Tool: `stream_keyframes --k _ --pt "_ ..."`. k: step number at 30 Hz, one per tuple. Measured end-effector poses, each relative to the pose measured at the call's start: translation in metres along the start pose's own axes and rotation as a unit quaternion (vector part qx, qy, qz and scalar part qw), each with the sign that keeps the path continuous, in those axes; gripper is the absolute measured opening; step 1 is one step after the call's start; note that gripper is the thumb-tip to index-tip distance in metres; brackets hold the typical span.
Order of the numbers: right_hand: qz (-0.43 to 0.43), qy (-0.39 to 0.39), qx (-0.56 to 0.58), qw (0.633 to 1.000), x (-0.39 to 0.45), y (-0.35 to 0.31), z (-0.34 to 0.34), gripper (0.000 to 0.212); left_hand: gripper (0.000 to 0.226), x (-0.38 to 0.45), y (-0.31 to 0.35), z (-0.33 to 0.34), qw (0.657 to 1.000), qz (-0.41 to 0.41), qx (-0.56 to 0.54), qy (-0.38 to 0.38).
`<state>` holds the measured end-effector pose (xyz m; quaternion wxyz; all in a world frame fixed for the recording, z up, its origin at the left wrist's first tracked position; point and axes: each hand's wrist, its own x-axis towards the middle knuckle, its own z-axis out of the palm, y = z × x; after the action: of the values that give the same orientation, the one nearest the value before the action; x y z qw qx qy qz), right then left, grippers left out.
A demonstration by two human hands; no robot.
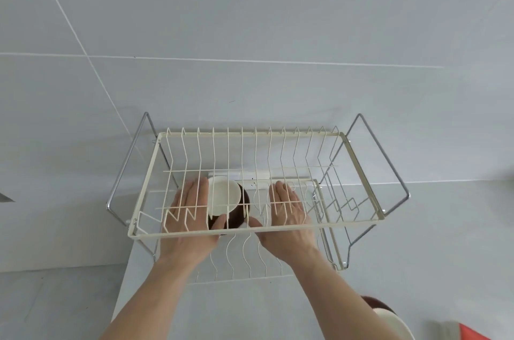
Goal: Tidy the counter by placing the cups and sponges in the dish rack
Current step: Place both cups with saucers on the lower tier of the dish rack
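We are looking down through the upper tier of a cream wire dish rack [358, 172], whose thin coated rods are crossing in front of both our hands and partly screening them. Chrome tube legs [122, 170] are framing it at either end, standing against a pale grey tiled wall [250, 19] with fine white grout lines. Beneath the tier, our left hand [189, 214] is reaching in with fingers straight, its thumb touching a cup [224, 196] that is lying tilted on the lower wavy-wire shelf; the cup is glossy brown outside and smooth cream inside, its round mouth facing us. The grasp is looking loose and spread, resting against the cup rather than wrapped around it. Our right hand [286, 208] is lying flat and wide open just beside, holding nothing. At the lower right edge, a second cup [389, 317] is sitting on the counter [278, 312], near an orange sponge [472, 332] with a grey backing.
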<state>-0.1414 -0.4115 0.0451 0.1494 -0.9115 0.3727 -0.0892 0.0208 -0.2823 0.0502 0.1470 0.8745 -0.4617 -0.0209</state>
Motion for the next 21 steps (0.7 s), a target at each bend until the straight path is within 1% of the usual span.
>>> stream_keyframes --k 1,2,3,4,6,9,11,14,17,21 --pt "0.002 0.004 -0.007 1.000 -0.008 0.007 0.004 0.112 0.083 -0.005 0.004 -0.002 1.000 0.002 0.000 -0.007" --pt "0.005 0.013 -0.006 1.000 -0.017 0.009 0.000 0.109 0.085 -0.011 0.007 0.000 1.000 0.003 0.019 0.002" --pt "0.002 0.025 -0.012 1.000 -0.024 0.013 -0.003 0.102 0.089 -0.016 0.010 0.000 1.000 0.006 0.027 -0.008" --pt "0.002 0.021 -0.006 1.000 -0.033 0.014 -0.010 0.097 0.093 -0.022 0.012 -0.001 0.999 0.002 0.033 -0.017" --pt "0.006 0.003 -0.009 1.000 -0.048 0.018 -0.018 0.095 0.098 -0.034 0.023 -0.002 0.999 -0.005 0.039 -0.021" --pt "0.004 0.027 -0.017 0.999 -0.072 0.029 -0.020 0.090 0.097 -0.055 0.037 0.003 0.998 0.018 0.054 -0.016" --pt "0.016 0.027 -0.013 0.999 -0.087 0.036 -0.023 0.090 0.093 -0.068 0.046 0.005 0.998 0.029 0.051 -0.020" --pt "0.032 0.020 -0.021 0.999 -0.110 0.052 -0.025 0.093 0.092 -0.085 0.063 0.009 0.997 0.048 0.046 -0.045" --pt "0.049 0.036 -0.024 0.998 -0.134 0.070 -0.030 0.088 0.092 -0.100 0.082 0.018 0.996 0.062 0.033 -0.060" --pt "0.084 0.038 -0.022 0.995 -0.167 0.094 -0.039 0.084 0.092 -0.117 0.109 0.031 0.993 0.092 0.015 -0.076"
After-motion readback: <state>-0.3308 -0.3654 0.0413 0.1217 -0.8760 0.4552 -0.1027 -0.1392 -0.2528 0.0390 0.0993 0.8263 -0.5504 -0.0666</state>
